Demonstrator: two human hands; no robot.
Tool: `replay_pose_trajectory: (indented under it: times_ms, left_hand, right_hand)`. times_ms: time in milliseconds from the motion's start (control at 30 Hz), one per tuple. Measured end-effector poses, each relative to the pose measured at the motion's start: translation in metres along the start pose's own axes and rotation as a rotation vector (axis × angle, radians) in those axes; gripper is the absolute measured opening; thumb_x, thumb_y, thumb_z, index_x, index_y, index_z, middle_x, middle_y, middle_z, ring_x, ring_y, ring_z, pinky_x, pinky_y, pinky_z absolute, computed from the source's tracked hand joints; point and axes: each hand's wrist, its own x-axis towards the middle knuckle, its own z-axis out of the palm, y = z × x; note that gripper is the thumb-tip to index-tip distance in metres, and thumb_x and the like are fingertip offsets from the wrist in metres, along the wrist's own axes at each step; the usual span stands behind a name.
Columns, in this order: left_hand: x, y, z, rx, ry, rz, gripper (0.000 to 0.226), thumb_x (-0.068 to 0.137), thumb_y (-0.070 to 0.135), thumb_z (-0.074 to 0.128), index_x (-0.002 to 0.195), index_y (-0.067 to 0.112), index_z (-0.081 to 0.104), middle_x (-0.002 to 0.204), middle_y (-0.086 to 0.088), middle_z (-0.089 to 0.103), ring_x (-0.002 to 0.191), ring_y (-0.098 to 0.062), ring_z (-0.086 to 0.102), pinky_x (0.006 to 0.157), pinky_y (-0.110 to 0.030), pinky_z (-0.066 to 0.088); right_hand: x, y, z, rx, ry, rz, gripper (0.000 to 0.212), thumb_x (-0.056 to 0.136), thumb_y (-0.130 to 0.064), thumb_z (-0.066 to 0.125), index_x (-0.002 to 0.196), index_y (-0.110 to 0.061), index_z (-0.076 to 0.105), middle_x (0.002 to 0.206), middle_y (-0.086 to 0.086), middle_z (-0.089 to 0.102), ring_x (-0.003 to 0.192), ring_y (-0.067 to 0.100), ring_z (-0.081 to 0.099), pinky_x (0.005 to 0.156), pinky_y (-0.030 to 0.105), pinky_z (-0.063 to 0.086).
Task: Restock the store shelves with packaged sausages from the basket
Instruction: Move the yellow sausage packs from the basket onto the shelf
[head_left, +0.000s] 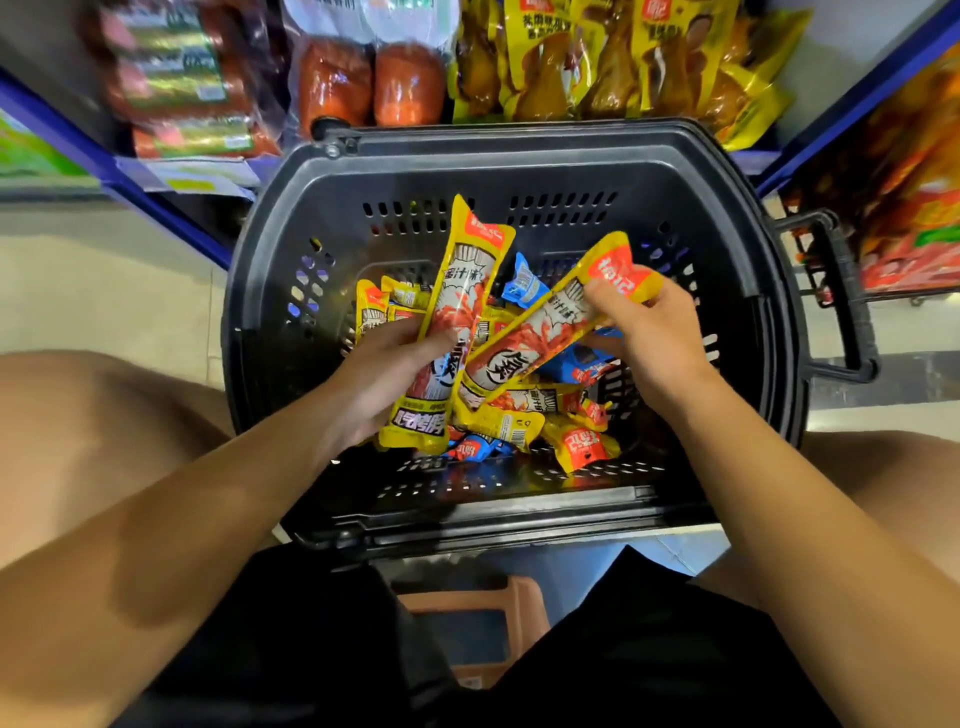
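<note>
Two yellow sausage packs are up over the basket (519, 156): left hand (384, 374) grips one (457, 322), right hand (654, 332) pinches another (545, 332) by its end. That pinched pack could slip back down.

Each hand — left grip (387, 374), right grip (649, 332) — holds a yellow sausage pack (460, 312) over basket (519, 161).

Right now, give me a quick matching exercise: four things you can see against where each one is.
Things:
1. yellow pack
2. second yellow pack
3. blue pack
4. drumstick packs

Places:
A. on the shelf behind the basket
B. held in the left hand
C. lying loose in the basket
D. pinched by the right hand

Pairs: 1-B, 2-D, 3-C, 4-A
</note>
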Motion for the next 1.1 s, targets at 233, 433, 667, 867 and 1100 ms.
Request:
replay_pose_trajectory:
  times_ms: [233, 433, 667, 867, 1100]
  left_hand:
    - [0.001, -0.001, -0.004, -0.090, -0.050, -0.113, 0.052, 0.083, 0.050, 0.066, 0.126, 0.020, 0.063, 0.119, -0.006, 0.071, 0.112, -0.029, 0.066, 0.104, -0.055, 0.043]
    - [-0.001, -0.002, -0.001, -0.156, -0.099, -0.139, 0.050, 0.084, 0.047, 0.065, 0.123, 0.016, 0.064, 0.117, -0.011, 0.071, 0.108, -0.030, 0.068, 0.099, -0.053, 0.048]
    - [-0.002, 0.002, 0.005, -0.244, -0.120, -0.100, 0.045, 0.090, 0.040, 0.061, 0.126, 0.015, 0.060, 0.118, -0.013, 0.070, 0.108, -0.031, 0.068, 0.095, -0.053, 0.050]
    - [-0.005, 0.005, 0.000, -0.177, -0.060, -0.064, 0.041, 0.100, 0.045, 0.046, 0.133, 0.021, 0.053, 0.122, -0.006, 0.070, 0.112, -0.026, 0.067, 0.096, -0.053, 0.050]
    - [-0.028, 0.006, -0.003, -0.210, 0.050, 0.092, 0.020, 0.084, 0.017, 0.064, 0.105, 0.018, 0.066, 0.092, -0.005, 0.075, 0.084, -0.024, 0.072, 0.068, -0.036, 0.060]
  right_hand:
    - [0.008, -0.002, 0.017, 0.156, 0.039, 0.049, 0.021, 0.092, -0.030, 0.064, 0.089, -0.010, 0.064, 0.088, 0.007, 0.073, 0.087, 0.020, 0.073, 0.066, 0.025, 0.056]
    - [0.003, 0.010, 0.024, 0.166, -0.072, 0.105, 0.020, 0.092, -0.040, 0.061, 0.082, -0.026, 0.071, 0.086, -0.003, 0.075, 0.090, 0.015, 0.071, 0.080, 0.034, 0.056]
    - [-0.024, 0.040, 0.061, 0.039, -0.248, 0.159, 0.028, 0.084, -0.015, 0.075, 0.107, -0.023, 0.063, 0.104, -0.006, 0.075, 0.097, 0.012, 0.071, 0.087, 0.032, 0.057]
    - [-0.028, 0.038, 0.053, -0.146, -0.165, 0.149, 0.046, 0.082, -0.022, 0.075, 0.121, -0.029, 0.051, 0.101, -0.014, 0.070, 0.088, -0.002, 0.067, 0.069, 0.012, 0.052]
    - [-0.048, 0.023, 0.040, -0.154, -0.118, 0.038, 0.025, 0.090, -0.030, 0.063, 0.114, -0.032, 0.059, 0.112, -0.008, 0.069, 0.102, 0.009, 0.066, 0.091, 0.038, 0.055]
